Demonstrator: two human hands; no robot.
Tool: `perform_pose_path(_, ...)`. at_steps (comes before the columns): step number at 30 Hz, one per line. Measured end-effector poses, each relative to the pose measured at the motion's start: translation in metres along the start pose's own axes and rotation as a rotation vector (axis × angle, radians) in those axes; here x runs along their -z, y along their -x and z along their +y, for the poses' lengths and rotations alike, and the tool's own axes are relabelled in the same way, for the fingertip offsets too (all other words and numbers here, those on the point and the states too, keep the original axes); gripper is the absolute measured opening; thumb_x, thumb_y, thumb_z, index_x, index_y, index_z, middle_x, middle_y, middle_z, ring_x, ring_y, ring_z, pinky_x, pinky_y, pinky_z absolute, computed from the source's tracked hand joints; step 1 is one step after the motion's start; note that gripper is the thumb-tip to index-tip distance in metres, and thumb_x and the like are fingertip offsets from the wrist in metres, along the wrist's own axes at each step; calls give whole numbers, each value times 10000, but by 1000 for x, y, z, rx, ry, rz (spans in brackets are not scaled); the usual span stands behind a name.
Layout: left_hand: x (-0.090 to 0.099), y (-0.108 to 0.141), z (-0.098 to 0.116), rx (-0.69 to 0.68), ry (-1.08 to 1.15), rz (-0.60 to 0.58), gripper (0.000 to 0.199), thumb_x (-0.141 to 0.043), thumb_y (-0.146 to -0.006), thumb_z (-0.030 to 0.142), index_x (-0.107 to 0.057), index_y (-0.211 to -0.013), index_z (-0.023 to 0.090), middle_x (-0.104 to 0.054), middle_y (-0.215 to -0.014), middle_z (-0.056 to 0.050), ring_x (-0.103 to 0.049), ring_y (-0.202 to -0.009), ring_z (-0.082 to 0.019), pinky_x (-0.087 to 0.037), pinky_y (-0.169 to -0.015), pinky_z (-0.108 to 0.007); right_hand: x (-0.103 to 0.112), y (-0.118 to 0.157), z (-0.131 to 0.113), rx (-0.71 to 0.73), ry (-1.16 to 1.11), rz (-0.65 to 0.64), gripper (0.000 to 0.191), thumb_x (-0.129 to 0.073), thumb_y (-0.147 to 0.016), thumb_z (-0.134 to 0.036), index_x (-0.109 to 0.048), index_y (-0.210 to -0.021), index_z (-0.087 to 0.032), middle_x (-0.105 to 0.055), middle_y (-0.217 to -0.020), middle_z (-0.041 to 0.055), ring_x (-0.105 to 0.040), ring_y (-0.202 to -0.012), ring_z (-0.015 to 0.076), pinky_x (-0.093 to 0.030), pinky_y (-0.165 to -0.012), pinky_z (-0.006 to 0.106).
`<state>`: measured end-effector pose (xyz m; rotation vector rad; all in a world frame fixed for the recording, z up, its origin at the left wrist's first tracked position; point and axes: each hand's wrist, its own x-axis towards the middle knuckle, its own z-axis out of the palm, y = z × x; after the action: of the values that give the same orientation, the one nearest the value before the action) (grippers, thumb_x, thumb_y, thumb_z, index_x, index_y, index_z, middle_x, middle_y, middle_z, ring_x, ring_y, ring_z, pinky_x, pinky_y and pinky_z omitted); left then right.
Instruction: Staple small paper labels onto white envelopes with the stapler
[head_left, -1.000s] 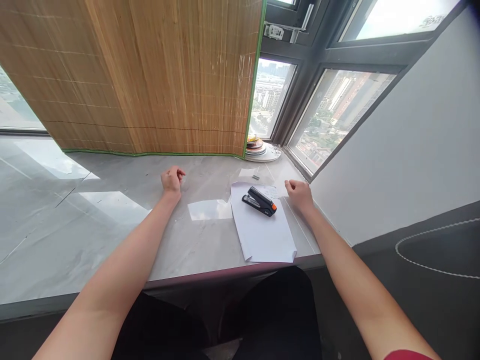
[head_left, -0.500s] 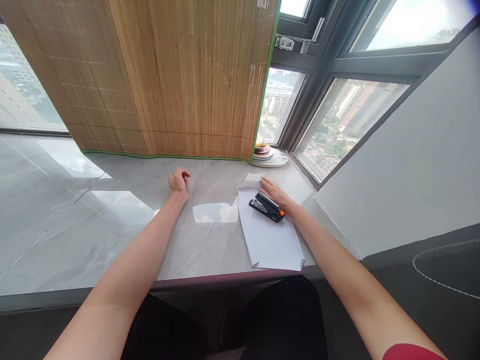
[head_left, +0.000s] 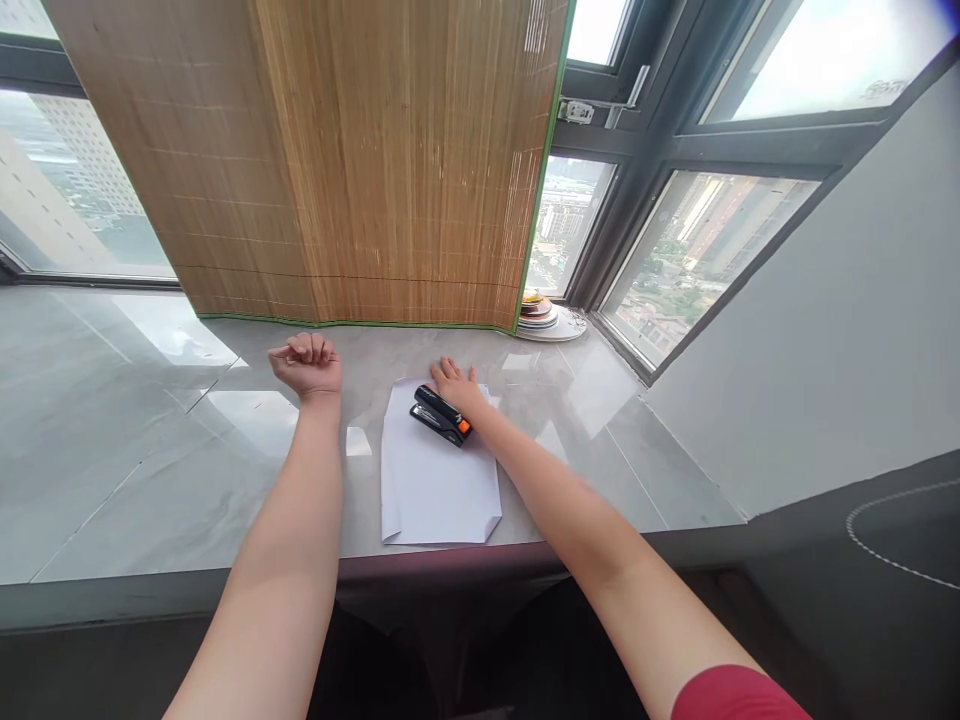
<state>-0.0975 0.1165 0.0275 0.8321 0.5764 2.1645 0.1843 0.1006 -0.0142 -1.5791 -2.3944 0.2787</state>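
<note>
A black stapler (head_left: 441,415) with an orange part lies slanted on the upper part of some white paper (head_left: 439,490). The paper's lower corners are folded or curled. My right hand (head_left: 457,385) rests palm down with spread fingers at the top right edge of the paper, beside the stapler. To the left, away from the paper, my left hand (head_left: 307,365) is turned palm up on the grey marble surface, its fingers curled in. Nothing shows inside it.
A bamboo mat (head_left: 390,180) with a green edge stands behind the marble sill (head_left: 187,470). Stacked plates (head_left: 551,322) sit in the back corner by the windows. A white wall (head_left: 810,300) rises at the right.
The paper with the stapler and my right hand has moved left, toward the middle. My left hand has shifted left and turned palm up. The view has also shifted slightly.
</note>
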Motion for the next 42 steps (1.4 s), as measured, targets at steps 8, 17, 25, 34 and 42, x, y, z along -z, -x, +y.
perform_pose_path(8,5,0,4,-8,-78,-31,624,-549,-936,526,-140,-610,185,-124,-558,11,-170,-544,-135,-244,-489,-281,-19,-41,-60,75,-147,-7,507,-611,-1100,-571,-670,-1533,-313,-454,-1772,107,-366,-1676,398,-273,-1338,737)
perform_pose_path(17,1,-5,-3,164,285,-40,622,-565,-1012,390,-151,-594,192,-74,-561,45,-107,-513,-112,-176,-449,-253,29,-19,-19,-47,-47,215,405,-465,-1143,-459,-824,-1138,-273,-797,-1223,83,-687,-1186,270,-512,-926,345)
perform_pose_path(25,-14,4,-5,185,332,-15,643,-656,-996,314,-153,-613,195,-98,-559,47,-128,-499,-106,-170,-432,-235,55,44,136,-308,37,163,451,-517,-1035,-272,-603,-595,-229,-548,-626,37,-417,-664,172,-323,-699,308)
perform_pose_path(34,-19,7,-8,283,301,-19,509,-623,-1114,358,-449,-662,200,-188,-573,79,-231,-458,-91,-233,-423,-210,45,53,44,84,-228,209,394,-526,-1091,-418,-589,-760,-214,-643,-823,52,-575,-806,195,-379,-758,317)
perform_pose_path(42,-21,5,-11,289,316,-30,432,-523,-1184,411,-711,-865,189,-174,-560,87,-216,-449,-93,-221,-419,-200,29,53,-58,257,-232,-94,255,-687,-1024,-446,-607,-1116,-223,-736,-1090,62,-621,-911,218,-326,-680,298)
